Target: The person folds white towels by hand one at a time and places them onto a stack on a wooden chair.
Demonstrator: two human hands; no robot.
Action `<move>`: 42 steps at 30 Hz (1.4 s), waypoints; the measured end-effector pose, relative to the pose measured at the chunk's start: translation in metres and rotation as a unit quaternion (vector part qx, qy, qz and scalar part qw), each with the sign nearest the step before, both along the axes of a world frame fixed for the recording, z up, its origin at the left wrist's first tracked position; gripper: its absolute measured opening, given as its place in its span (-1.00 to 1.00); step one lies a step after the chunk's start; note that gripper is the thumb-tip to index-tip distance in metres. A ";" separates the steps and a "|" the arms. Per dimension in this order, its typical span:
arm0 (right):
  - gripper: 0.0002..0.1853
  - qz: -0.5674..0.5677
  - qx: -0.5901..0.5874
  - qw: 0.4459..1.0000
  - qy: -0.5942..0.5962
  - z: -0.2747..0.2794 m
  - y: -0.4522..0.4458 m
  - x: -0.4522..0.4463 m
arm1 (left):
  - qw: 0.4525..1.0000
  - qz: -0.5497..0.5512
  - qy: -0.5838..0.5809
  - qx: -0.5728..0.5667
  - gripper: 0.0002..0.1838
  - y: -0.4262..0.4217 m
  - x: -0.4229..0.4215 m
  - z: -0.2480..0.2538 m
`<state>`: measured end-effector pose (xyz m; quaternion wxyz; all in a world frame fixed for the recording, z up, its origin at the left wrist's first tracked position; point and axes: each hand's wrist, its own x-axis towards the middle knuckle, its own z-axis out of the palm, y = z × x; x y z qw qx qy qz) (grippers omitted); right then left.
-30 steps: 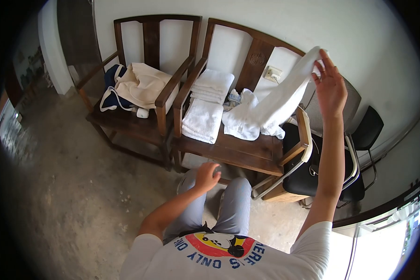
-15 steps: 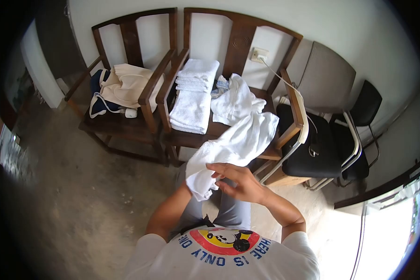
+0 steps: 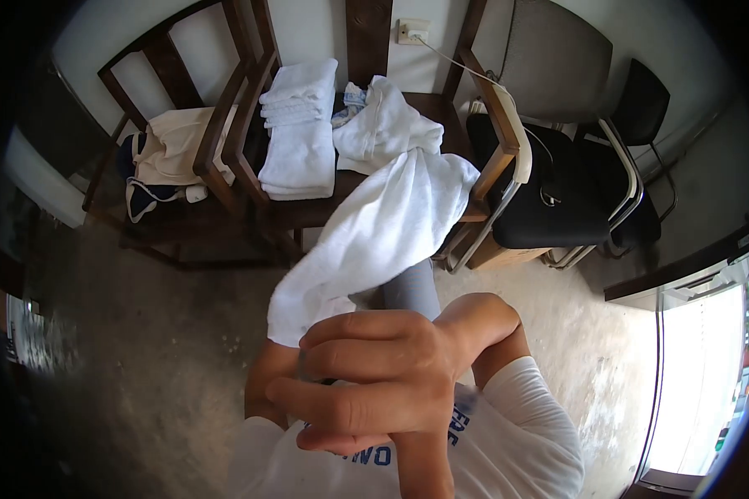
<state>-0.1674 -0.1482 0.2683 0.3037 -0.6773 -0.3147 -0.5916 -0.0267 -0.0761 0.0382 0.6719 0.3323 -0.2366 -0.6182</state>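
Observation:
A long white towel point(image 3: 366, 237) stretches from the chair seat's front down to my left forearm, where its near end covers my left wrist area; my left hand itself is hidden. Large and close to the camera, my right hand point(image 3: 374, 374) shows its back, with fingers bent but apart, the thumb spread downward, and nothing seen in it. Another white cloth point(image 3: 387, 129) lies crumpled on the seat, touching the towel's far end. Folded white towels point(image 3: 298, 141) are stacked to its left. A small blue patterned cloth point(image 3: 352, 98) lies between them.
Cream and navy clothing point(image 3: 172, 150) rests on the left wooden chair point(image 3: 216, 100). The middle wooden chair point(image 3: 429, 104) holds the towels. On the right are black-seated chairs point(image 3: 541, 195) with metal legs and a cable. A wall socket point(image 3: 412, 33) has a plug in it.
The long towel's raised end came down from the upper right to my left forearm. My right hand dropped with it, then moved off toward the camera. The view has tilted downward.

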 end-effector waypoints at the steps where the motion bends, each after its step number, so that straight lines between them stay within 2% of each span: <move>1: -0.81 0.005 0.002 1.000 0.004 0.000 0.000 0.000 | 1.000 0.006 -0.009 0.007 -0.33 0.005 0.002 -0.001; 4: -0.84 0.027 -0.023 0.999 0.009 0.004 -0.006 -0.003 | 0.997 0.045 -0.055 0.029 -0.31 0.021 0.013 0.002; 9: -0.44 -0.030 -0.015 0.999 -0.005 -0.003 0.001 0.002 | 0.987 0.105 -0.103 0.061 -0.28 0.046 0.022 0.002; 11: -0.37 -0.038 -0.032 0.999 -0.009 -0.006 0.000 0.004 | 0.983 0.121 -0.116 0.071 -0.26 0.054 0.025 0.002; 15: -0.44 -0.015 -0.105 0.994 -0.018 -0.007 -0.014 0.018 | 0.976 0.146 -0.134 0.089 -0.23 0.064 0.030 -0.002; 17: -0.62 -0.080 -0.155 0.985 -0.003 -0.019 -0.023 0.029 | 0.973 0.153 -0.141 0.095 -0.22 0.067 0.032 -0.005; 19: -0.74 -0.157 -0.187 0.959 0.143 -0.068 -0.049 0.047 | 0.973 0.153 -0.145 0.097 -0.20 0.071 0.033 -0.006; 20: -0.63 -0.224 -0.156 0.912 0.308 -0.091 -0.067 0.058 | 0.973 0.146 -0.151 0.098 -0.19 0.071 0.032 -0.008; 22: -0.65 -0.236 0.056 0.857 0.455 -0.155 -0.129 0.092 | 0.973 0.132 -0.161 0.096 -0.18 0.070 0.032 -0.013; 23: -0.65 -0.347 0.133 0.804 0.464 -0.186 -0.159 0.107 | 0.974 0.122 -0.166 0.092 -0.17 0.066 0.030 -0.016; 24: -0.55 -0.460 0.086 0.773 0.429 -0.231 -0.197 0.119 | 0.976 0.103 -0.171 0.090 -0.16 0.062 0.031 -0.019; 25: -0.34 -0.387 0.264 0.679 0.566 -0.248 -0.221 0.129 | 0.978 0.077 -0.174 0.083 -0.15 0.054 0.029 -0.024; 27: -0.25 -0.338 0.412 0.503 0.680 -0.220 -0.219 0.134 | 0.984 -0.007 -0.156 0.085 -0.13 0.038 0.023 -0.034; 28: -0.24 -0.290 0.382 0.493 0.726 -0.240 -0.237 0.139 | 0.985 -0.059 -0.135 0.090 0.02 0.030 0.020 -0.039; 29: -0.30 -0.283 0.370 0.477 0.745 -0.252 -0.247 0.143 | 0.983 -0.054 -0.153 0.089 0.02 0.026 0.011 -0.036; 31: -0.40 -0.342 0.346 0.507 0.712 -0.277 -0.265 0.145 | 0.977 -0.047 -0.191 0.081 0.00 0.019 0.003 -0.024; 33: -0.48 -0.229 0.450 0.494 0.708 -0.288 -0.285 0.142 | 0.971 -0.044 -0.227 0.067 -0.03 0.018 0.002 -0.014; 35: -0.54 -0.106 0.554 0.477 0.674 -0.297 -0.313 0.128 | 0.984 -0.016 -0.150 0.094 -0.06 0.022 0.008 -0.015; 36: -0.57 -0.041 0.606 0.467 0.643 -0.292 -0.325 0.119 | 0.988 -0.003 -0.111 0.107 -0.07 0.026 0.013 -0.017; 37: -0.58 -0.016 0.662 0.486 0.571 -0.286 -0.337 0.114 | 0.989 0.010 -0.094 0.116 -0.10 0.027 0.024 -0.019; 38: -0.60 0.008 0.712 0.499 0.493 -0.267 -0.344 0.107 | 0.983 0.070 -0.096 0.140 -0.11 0.028 0.033 -0.036; 40: -0.61 -0.028 0.662 0.637 0.393 -0.205 -0.345 0.091 | 0.975 0.117 -0.107 0.153 -0.16 0.029 0.048 -0.011; 42: -0.65 -0.021 0.566 0.786 0.247 -0.130 -0.310 0.068 | 0.974 0.165 -0.096 0.120 -0.23 0.030 0.055 0.019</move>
